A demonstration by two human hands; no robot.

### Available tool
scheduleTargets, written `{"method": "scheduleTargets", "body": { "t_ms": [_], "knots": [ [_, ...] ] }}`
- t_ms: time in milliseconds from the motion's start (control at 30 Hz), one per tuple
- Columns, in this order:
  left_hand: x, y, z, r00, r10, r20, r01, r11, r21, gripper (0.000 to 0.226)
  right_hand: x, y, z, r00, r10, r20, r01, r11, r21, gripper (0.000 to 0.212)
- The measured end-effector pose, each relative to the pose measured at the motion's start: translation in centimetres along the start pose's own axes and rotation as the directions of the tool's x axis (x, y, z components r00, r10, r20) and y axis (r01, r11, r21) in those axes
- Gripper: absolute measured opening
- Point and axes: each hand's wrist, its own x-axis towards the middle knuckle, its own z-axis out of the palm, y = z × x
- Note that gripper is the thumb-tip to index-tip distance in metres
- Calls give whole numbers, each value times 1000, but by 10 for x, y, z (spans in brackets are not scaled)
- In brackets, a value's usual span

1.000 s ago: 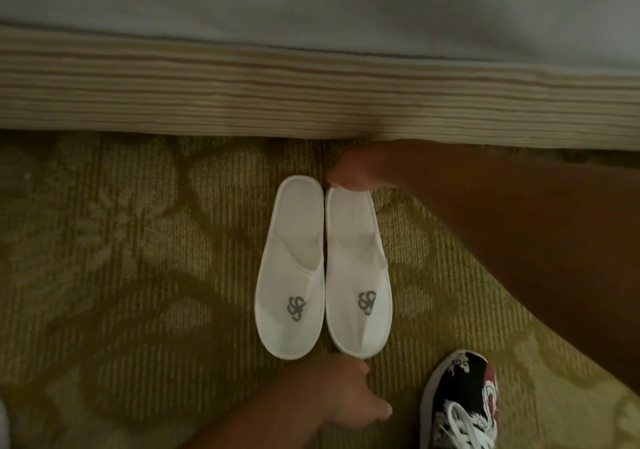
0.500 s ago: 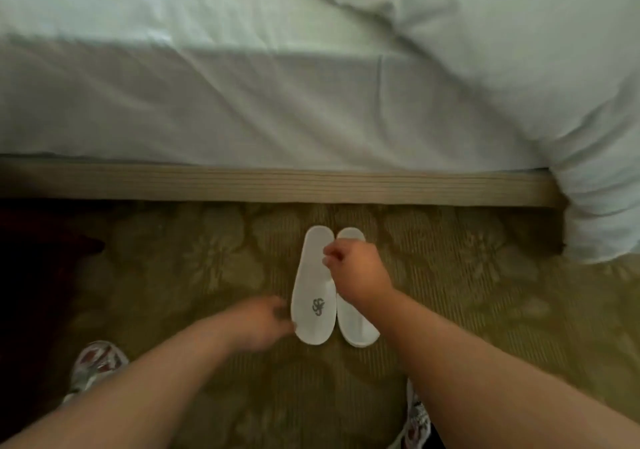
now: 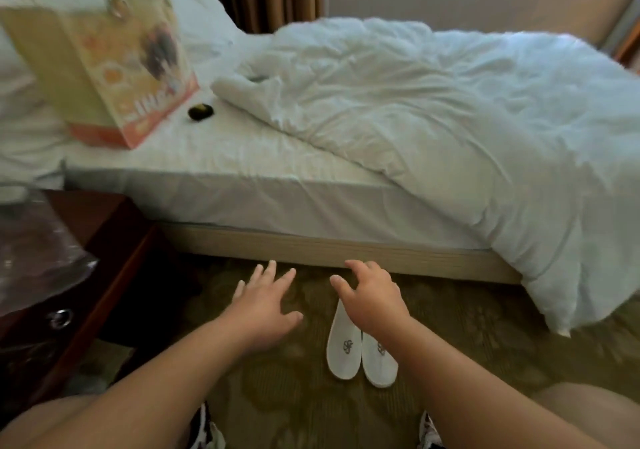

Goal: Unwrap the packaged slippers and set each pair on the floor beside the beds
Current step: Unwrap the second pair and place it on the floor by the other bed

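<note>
Observer: Pair of slippers point(image 3: 362, 348) on the carpet point(image 3: 485, 344), just in front of the bed base point(image 3: 294, 244). 2 slippers, white, flat and thin, side by side and touching along their inner edges. Each carries 1 small grey curled emblem on the upper. Rounded toe ends point away from the bed.

Recorder: Wrapping on them?

Observer: None seen on them. Heel ends are hidden behind the right hand point(image 3: 372, 298).

Recorder: Hand states?

Observer: Left hand point(image 3: 265, 305): fingers spread and nearly straight, palm down, holding nothing, over bare carpet to the left of the pair, apart from it. Right hand: fingers loosely bent and spread, holding nothing. Whether it touches the slippers, cannot tell.

Recorder: Surroundings?

Observer: White mattress point(image 3: 225, 185) above the base, rumpled white duvet point(image 3: 450, 119) spilling over its right end to the floor. Printed paper bag point(image 3: 104, 57) stands on the bed at upper left. Dark wooden nightstand point(image 3: 114, 268) at left, crumpled clear plastic wrap point(image 3: 34, 258) on top of it. Sneakers point(image 3: 204, 431) show at the bottom edge, partly cut off.
</note>
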Motion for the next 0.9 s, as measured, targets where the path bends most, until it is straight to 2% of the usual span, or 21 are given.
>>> {"method": "scheduleTargets", "body": {
  "t_ms": [133,267,433,633,800,900],
  "knots": [
    [-46,-5,-34,993,24,-116,-20,999,36,84,-38,-34,-22,991,-111,-76,108,993,-39,61],
    [-133,-38,-74,953,18,-303,-3,999,51,84,-104,-101,-37,935,-310,-175,301,951,-76,61],
    [-138,-26,-69,959,46,-279,-28,997,70,84,-104,-90,-40,932,-299,-203,280,953,-114,70],
    [-202,-82,-87,922,-32,-387,33,999,-3,84,-143,-158,-25,866,-459,-199,443,888,-123,76],
    [-244,-135,-92,903,-126,-411,103,992,-76,82,-160,-204,-5,815,-547,-194,528,837,-141,68],
    [-261,-171,-92,876,-202,-438,173,979,-106,84,-166,-229,8,781,-598,-179,579,801,-148,56]
  ]
}}
